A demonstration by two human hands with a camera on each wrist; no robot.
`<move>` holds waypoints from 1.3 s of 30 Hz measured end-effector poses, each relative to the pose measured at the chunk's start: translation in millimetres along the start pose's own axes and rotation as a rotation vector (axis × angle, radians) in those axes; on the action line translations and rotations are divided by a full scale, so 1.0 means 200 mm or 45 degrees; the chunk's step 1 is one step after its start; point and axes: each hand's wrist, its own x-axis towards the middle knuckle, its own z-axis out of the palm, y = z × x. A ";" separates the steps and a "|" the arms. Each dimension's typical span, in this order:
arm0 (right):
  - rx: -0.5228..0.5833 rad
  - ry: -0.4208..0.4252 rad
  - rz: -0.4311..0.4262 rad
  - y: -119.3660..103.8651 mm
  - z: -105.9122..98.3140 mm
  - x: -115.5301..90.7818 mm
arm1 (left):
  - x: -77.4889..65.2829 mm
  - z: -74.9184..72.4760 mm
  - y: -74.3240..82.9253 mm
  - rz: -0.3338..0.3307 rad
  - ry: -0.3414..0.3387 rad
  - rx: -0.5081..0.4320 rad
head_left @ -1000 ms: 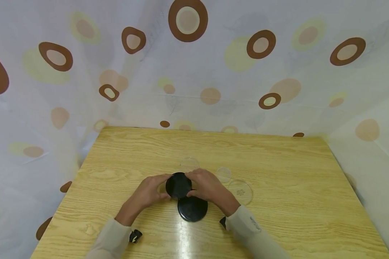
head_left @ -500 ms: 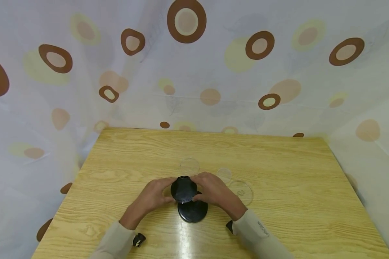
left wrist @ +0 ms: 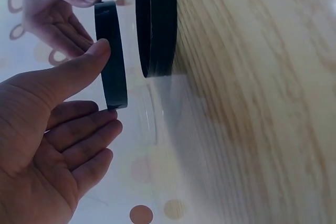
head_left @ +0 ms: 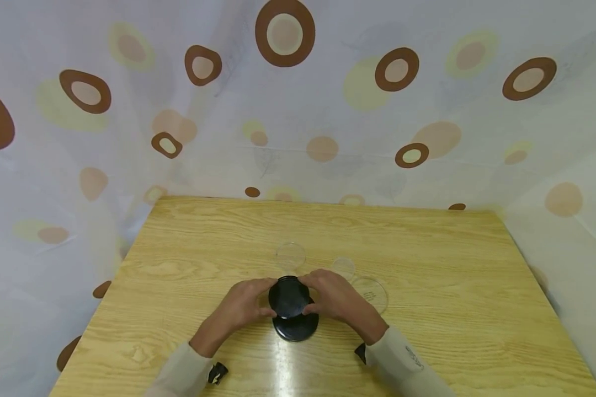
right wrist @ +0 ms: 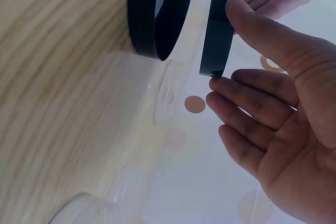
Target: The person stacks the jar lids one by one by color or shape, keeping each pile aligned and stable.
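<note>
Between my two hands is a shallow black round dish (head_left: pixel 289 296), raised above the table. My left hand (head_left: pixel 248 302) pinches its left edge between thumb and fingertips. On the opposite edge my right hand (head_left: pixel 335 295) grips it the same way, thumb nearest to me. Just below stands a wider black round dish (head_left: pixel 296 332) on the wood; both wrist views show a gap between the two. The left wrist view shows the held dish (left wrist: pixel 111 56) side on, its rim thin and upright. In the right wrist view the wider dish (right wrist: pixel 143 24) shows a hollow inside.
Clear round lids lie beyond and to the right: one (head_left: pixel 290 255) behind the dishes, a small one (head_left: pixel 344 267), and a larger one (head_left: pixel 371 295) with dark print. The wooden table (head_left: pixel 452 286) ends at a patterned curtain (head_left: pixel 323 99) behind.
Both hands have carried the held black dish to the right and toward me, so it now overlaps more of the wider dish. The clear lids have stayed put.
</note>
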 end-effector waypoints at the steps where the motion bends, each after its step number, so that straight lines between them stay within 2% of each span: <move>1: 0.005 -0.005 -0.001 0.00 0.00 0.00 | 0.00 0.00 0.00 -0.004 0.001 0.006; 8: -0.019 -0.020 0.026 0.00 0.01 -0.03 | -0.01 0.03 0.03 0.012 0.011 0.043; 20: -0.007 -0.039 0.053 0.00 0.05 -0.09 | -0.02 0.08 0.06 0.016 -0.053 0.091; 34: -0.038 -0.022 0.036 0.00 0.09 -0.10 | -0.04 0.10 0.06 0.019 -0.069 0.152; 39: -0.024 -0.071 0.061 -0.01 0.10 -0.11 | -0.05 0.11 0.06 0.025 -0.100 0.169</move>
